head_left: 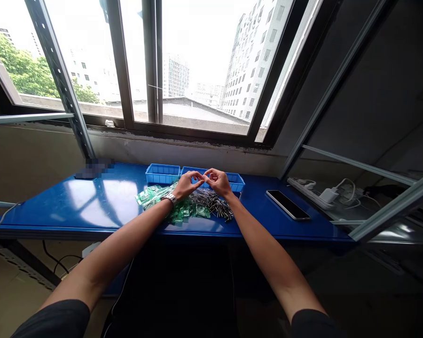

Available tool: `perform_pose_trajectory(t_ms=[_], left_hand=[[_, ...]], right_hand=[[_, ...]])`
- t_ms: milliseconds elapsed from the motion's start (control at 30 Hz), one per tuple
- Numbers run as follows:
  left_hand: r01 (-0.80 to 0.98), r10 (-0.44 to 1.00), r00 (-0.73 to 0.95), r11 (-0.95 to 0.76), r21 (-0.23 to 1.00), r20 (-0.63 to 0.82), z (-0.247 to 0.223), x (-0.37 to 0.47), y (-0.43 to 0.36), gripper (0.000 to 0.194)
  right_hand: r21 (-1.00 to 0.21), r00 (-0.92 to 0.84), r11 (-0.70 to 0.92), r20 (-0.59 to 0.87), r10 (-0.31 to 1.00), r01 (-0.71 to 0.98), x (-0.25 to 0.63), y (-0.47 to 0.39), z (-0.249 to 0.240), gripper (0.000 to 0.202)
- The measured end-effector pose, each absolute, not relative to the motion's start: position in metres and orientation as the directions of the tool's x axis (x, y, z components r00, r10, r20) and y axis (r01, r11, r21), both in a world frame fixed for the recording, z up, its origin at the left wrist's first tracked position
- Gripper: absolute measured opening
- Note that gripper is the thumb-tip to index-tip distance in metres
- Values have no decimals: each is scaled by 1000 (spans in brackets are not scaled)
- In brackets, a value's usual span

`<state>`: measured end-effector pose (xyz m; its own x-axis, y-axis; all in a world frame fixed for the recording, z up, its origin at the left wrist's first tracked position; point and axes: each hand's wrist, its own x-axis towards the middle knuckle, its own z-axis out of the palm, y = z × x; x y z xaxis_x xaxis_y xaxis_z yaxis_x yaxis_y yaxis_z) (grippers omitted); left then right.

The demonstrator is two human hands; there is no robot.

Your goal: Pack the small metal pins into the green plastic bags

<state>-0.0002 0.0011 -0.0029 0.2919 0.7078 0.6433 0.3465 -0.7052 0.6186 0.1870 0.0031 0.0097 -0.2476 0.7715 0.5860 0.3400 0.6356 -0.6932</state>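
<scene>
Nr the front edge of the blue table (pixel 254 227), green packets (pixel 179 215) lie heaped L, w/ loose dark pin-like pcs (pixel 223 209) just beside them on the R, & a phone (pixel 288 205) lies well off to the R. Over the heap, the L hand (pixel 186 185) & R hand (pixel 217 181) meet at the fingertips, both in a narrow pinch, can't tell on what. Behind them, 2 blue bins (pixel 163 174), then the window (pixel 204 65).
</scene>
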Motion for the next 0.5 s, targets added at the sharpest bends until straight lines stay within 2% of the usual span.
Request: perform_pose_trajectory(t_ms=[233, 500], left_hand=[[314, 725, 228, -687, 656, 650, 0, -1, 1, 27], [263, 730, 193, -682, 682, 655, -1, -2, 3, 30]], right_hand=[[-689, -254, 635, 582, 772, 349, 193, 6, 11, 29], [-680, -377, 631, 510, 773, 373, 191, 6, 7, 32]])
